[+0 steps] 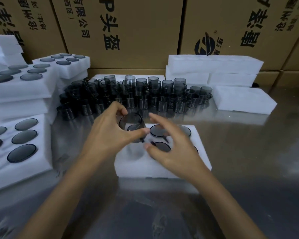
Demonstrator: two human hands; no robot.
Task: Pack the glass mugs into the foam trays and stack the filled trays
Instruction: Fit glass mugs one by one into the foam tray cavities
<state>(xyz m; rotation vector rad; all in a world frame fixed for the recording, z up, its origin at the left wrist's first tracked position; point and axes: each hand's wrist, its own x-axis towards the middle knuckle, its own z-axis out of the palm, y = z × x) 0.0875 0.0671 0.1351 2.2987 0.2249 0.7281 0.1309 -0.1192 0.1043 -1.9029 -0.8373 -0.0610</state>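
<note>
Left hand (pixel 109 133): fingers curled round a smoky glass mug (pixel 132 127), thumb on its near side, mug held tilted just above the left end of the foam tray (pixel 162 168) at centre. Right hand (pixel 169 144): fingers spread and loosely bent, gripping nothing, hovering over mugs already seated in the tray's right-hand pockets; its thumb lies near one rim. We judge the near-left pocket (pixel 134 152) open and the likely target. Risks: the tilted mug could catch its handle on the foam edge and jam, or knock the seated neighbour; the right hand sits close enough to clip a handle. Beyond the tray, loose mugs (pixel 145 95) stand crowded on the metal surface (pixel 248 169), so a careless reach could topple several. Filled trays (pixel 24 135) stacked at left, empty foam (pixel 214 69) far right. Cartons (pixel 128 23) behind carry large Chinese print, sideways; we read "有限公司" and a large "P", plus a round striped logo (pixel 204 45). Remainder not legible with confidence.
</note>
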